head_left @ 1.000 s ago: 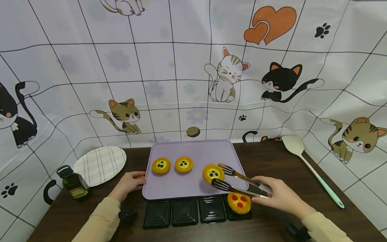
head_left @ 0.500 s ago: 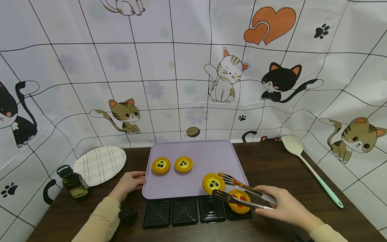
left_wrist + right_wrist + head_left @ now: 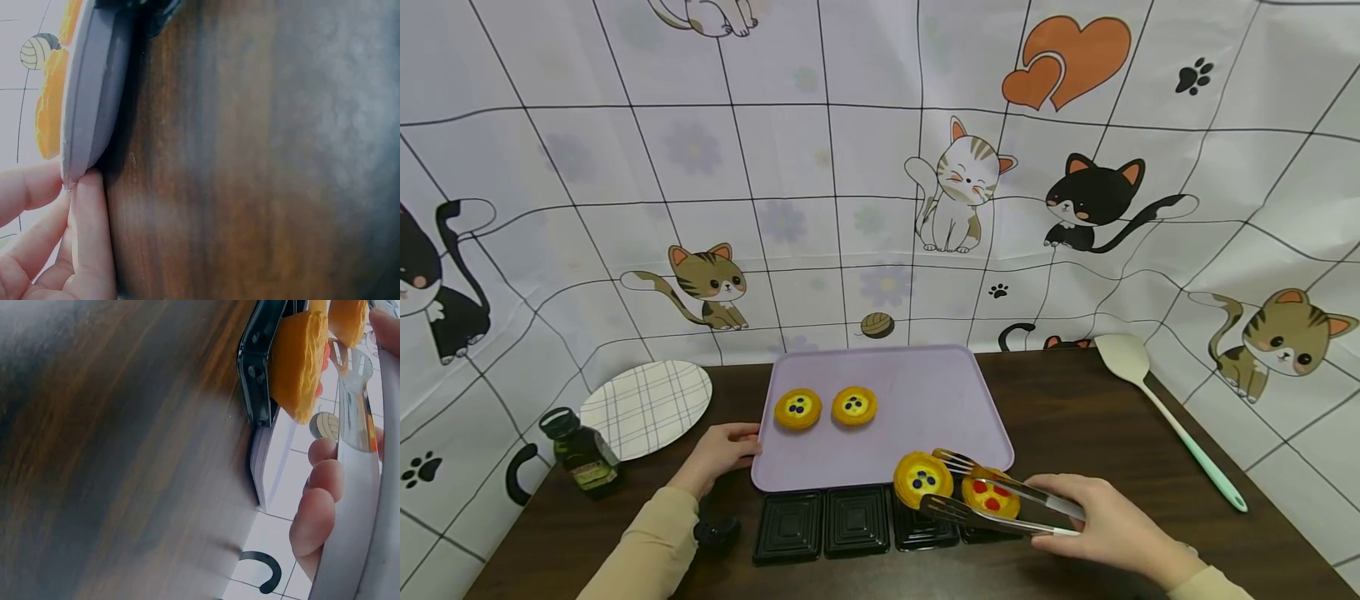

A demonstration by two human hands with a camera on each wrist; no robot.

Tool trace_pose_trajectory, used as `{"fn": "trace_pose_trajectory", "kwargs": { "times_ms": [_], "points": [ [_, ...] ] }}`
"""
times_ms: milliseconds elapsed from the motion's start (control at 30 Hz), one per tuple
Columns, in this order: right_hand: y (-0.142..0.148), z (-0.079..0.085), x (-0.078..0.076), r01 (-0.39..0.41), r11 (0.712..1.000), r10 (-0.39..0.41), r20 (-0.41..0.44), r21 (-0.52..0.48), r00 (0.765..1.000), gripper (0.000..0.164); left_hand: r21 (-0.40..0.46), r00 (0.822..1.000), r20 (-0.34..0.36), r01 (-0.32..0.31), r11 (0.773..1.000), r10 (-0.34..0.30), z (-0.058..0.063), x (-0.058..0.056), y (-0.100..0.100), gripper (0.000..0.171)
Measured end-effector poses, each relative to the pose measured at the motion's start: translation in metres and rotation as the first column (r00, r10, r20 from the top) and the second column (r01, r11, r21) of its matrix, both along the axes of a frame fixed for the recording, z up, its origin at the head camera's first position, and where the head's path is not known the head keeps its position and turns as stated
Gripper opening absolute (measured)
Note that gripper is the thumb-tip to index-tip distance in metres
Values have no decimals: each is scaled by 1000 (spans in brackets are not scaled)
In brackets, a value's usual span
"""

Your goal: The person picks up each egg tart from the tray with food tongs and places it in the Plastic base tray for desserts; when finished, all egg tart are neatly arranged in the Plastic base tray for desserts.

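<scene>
My left hand (image 3: 722, 457) pinches the left edge of a lilac tray (image 3: 917, 392), thumb and fingers on either side of the rim in the left wrist view. Two yellow tarts with blue dots, a left one (image 3: 797, 409) and a right one (image 3: 854, 406), lie on the tray. In my right hand (image 3: 1101, 521) is a pair of metal tongs (image 3: 1037, 495), whose slotted tips hold a third blue-dotted tart (image 3: 917, 481) over the tray's front edge and the third black compartment. A red-dotted tart (image 3: 981, 498) sits in the rightmost compartment, partly behind the tongs.
A row of black square compartments (image 3: 857, 523) lies before the tray. At the left stand a green bottle (image 3: 582, 454) and a checked white plate (image 3: 647, 408). A pale spatula (image 3: 1180, 433) lies at the right. A cat-patterned sheet (image 3: 850, 167) hangs behind the table.
The tongs and the blue-dotted tart in them have moved toward me, from over the tray to above the third black compartment. My left hand has stayed on the tray's edge.
</scene>
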State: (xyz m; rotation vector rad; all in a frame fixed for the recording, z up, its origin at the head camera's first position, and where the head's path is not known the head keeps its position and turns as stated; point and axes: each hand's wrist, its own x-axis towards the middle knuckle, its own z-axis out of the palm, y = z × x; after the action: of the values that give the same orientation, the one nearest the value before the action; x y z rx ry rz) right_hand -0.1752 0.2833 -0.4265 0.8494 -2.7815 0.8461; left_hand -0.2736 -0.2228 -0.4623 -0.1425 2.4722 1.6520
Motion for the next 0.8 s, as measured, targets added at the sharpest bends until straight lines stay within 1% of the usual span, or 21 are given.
{"fn": "trace_pose_trajectory", "kwargs": {
  "times_ms": [67, 133, 233, 300, 367, 600, 733, 800],
  "points": [
    [-1, 1, 1, -4, 1000, 4, 15, -5, 1000, 51, -2, 1000, -2, 4, 1000, -4, 0, 0, 0, 45],
    [-1, 1, 2, -8, 1000, 9, 20, -6, 1000, 51, 0, 1000, -1, -7, 1000, 7, -1, 1, 0, 44],
    [-2, 1, 3, -19, 1000, 19, 7, -5, 1000, 50, -6, 1000, -4, -2, 1000, 1, -1, 1, 0, 44],
    [-1, 0, 3, -25, 1000, 25, -8, -1, 1000, 51, -2, 1000, -4, -9, 1000, 9, 0, 1, 0, 44],
    [-2, -1, 3, -29, 1000, 29, -18, 10, 999, 51, 0, 1000, -6, -1, 1000, 1, 0, 1, 0, 45],
    [-5, 0, 5, -12, 997, 16, -51, 83, 999, 54, 16, 1000, -14, 7, 1000, -6, 2, 1, 1, 46],
    [-7, 1, 5, -4, 993, 11, -66, 117, 998, 56, 20, 1000, -16, 4, 1000, -4, 0, 1, 0, 45],
    [-7, 2, 5, 0, 991, 13, -89, 136, 996, 57, 23, 1000, -15, 1, 1000, -1, -1, 1, -1, 45]
  ]
}}
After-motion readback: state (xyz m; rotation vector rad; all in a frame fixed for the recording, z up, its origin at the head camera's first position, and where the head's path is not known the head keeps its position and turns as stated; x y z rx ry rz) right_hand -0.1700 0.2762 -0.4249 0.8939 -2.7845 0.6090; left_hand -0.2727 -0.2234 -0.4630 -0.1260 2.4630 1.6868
